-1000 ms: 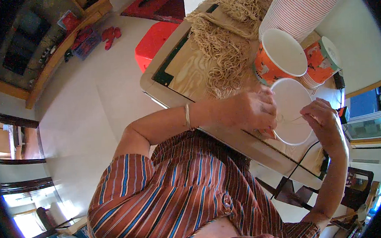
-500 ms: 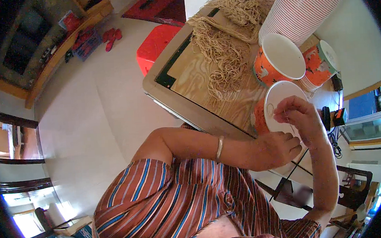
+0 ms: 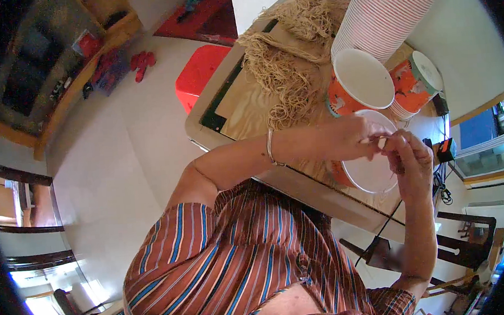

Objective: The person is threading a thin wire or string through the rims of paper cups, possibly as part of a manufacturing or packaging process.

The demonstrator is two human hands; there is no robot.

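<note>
The left hand (image 3: 365,138) and the right hand (image 3: 410,154) are together, fingertips meeting over the mouth of the front tub (image 3: 371,176). A small pale bit (image 3: 382,142) shows between them (too small to name); I cannot tell which hand grips it, or whether both do. The tub sits tilted on the surface (image 3: 240,109), its white inside turned toward the person and its orange side showing at the left.

Just behind it is the second tub (image 3: 364,81), also orange and white inside. The tall stack (image 3: 384,13) rises beyond, with the third tub (image 3: 415,84) to the right. Beige strands (image 3: 287,69) lie heaped left of the tubs. The red stool (image 3: 198,74) stands beside the surface.
</note>
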